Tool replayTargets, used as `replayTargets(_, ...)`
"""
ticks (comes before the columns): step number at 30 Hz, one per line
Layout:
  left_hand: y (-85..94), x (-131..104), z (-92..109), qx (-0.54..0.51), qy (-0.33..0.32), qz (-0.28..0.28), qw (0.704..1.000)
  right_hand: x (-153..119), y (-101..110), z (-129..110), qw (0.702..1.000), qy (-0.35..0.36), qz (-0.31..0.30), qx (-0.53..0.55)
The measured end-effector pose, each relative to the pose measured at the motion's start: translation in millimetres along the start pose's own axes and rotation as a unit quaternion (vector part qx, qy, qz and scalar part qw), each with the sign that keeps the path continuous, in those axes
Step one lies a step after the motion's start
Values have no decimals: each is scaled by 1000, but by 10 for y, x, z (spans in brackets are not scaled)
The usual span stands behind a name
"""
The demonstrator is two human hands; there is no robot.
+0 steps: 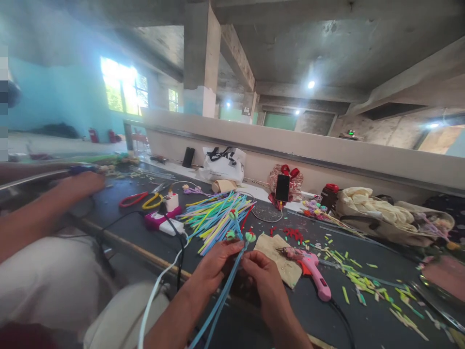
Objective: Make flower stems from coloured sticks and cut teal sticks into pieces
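- Pinching the blue stems, the left hand holds them over the table's near edge, green buds at the far end.
- Right hand curled beside them (cannot tell if gripping).
- Just beyond, heaped pipe cleaners.
- Right: pink glue gun, nozzle over cloth.
- Left: power strip.

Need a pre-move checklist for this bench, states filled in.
1. Light-blue fuzzy stems held: ok, left hand pinches them.
2. Right hand grip: cannot tell; fingers curl right beside the stems.
3. Pink plastic glue gun parked: ok, front end over beige cloth.
4. Gun heated: cannot tell.
5. Long white cable well clear of left forearm: not ok, runs close beside it.
6. Multicoloured fuzzy stem pile beyond hands: ok.
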State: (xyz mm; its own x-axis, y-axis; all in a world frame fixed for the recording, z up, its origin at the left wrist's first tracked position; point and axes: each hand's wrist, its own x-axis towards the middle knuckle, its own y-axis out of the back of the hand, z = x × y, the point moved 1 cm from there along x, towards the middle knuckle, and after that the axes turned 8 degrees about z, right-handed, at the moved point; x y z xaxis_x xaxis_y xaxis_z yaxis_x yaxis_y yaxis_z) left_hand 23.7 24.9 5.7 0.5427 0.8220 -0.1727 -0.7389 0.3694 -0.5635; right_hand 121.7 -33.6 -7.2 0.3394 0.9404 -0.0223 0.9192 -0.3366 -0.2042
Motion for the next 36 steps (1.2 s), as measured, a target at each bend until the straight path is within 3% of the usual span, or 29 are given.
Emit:
replayTargets(5,-9,-5,6,18,1,-22,1000,15,37,-11,1000,7,26,-1)
replayTargets(10,-26,-18,-19,31,1,-27,999,12,8,-13,999,15,-3,-29)
replayTargets(13,-28,-35,-22,40,-3,-29,999,-4,0,-20,999,23,11,-31)
replayTargets(28,-53,-45,-3,159,-42,11,986,-56,-23,48,999,-29,18,26)
replayTargets(36,-58,-78,-34,212,-56,-14,975,-42,-74,92,998,-21,32,56)
